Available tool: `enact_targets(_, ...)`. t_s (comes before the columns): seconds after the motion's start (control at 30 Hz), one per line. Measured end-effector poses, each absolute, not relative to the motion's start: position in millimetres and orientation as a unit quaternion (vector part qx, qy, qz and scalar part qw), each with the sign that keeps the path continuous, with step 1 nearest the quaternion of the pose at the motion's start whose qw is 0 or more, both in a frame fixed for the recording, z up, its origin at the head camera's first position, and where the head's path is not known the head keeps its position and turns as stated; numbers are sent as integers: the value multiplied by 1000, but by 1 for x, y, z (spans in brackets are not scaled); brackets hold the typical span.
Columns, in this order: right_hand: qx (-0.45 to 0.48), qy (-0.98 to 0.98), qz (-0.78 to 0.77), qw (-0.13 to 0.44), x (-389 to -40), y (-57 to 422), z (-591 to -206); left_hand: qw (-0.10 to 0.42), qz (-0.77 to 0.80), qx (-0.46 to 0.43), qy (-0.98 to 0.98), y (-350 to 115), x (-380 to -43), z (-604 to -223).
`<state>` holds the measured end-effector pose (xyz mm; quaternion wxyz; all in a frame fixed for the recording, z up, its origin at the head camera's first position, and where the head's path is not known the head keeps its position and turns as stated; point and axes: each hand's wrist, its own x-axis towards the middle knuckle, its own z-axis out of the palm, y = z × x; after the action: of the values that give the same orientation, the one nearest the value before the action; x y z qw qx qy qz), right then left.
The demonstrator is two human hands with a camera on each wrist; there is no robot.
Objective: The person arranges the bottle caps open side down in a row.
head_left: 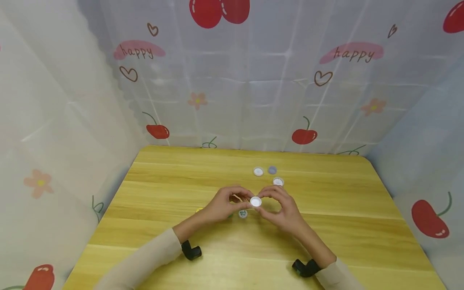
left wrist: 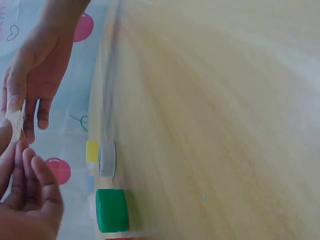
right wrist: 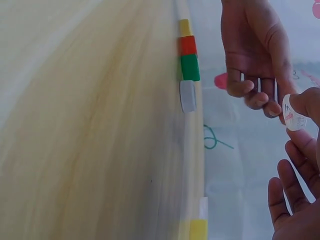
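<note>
A small round white lid (head_left: pixel 255 201) is held up above the table, its hollow side toward the head camera. My left hand (head_left: pixel 232 203) pinches its left edge, and my right hand (head_left: pixel 280 207) pinches the right edge. In the right wrist view, dark and red print shows on the outer face of the lid (right wrist: pixel 292 113). Below the hands, a lid with greenish print (head_left: pixel 243 214) lies on the table. Beside it stands a green cap (left wrist: pixel 112 210), partly hidden by my left hand in the head view. A red cap (right wrist: pixel 188 45) and a yellow cap (right wrist: pixel 185 27) follow in line.
Beyond the hands lie two white lids (head_left: pixel 258 172) and a grey-blue lid (head_left: pixel 272 170). The wooden table (head_left: pixel 156 181) ends at printed curtains (head_left: pixel 239 108) at the back and sides. Black devices (head_left: pixel 191 250) are worn on both wrists.
</note>
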<state>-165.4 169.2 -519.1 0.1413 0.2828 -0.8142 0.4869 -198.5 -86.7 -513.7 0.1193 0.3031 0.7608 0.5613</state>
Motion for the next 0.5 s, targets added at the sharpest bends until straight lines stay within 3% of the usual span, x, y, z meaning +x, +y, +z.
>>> enact_targets(0.17,301,-815,471,153,-165,173,-517,267,611,242,705,-86,-203,-516)
enact_targets(0.27,315,-813,460,167,-165,174,-517,324,631,210,673,-85,-205,-516)
enact_targets(0.5,336,-806,452,183,-165,175,-517,327,645,198,662,-85,-206,-514)
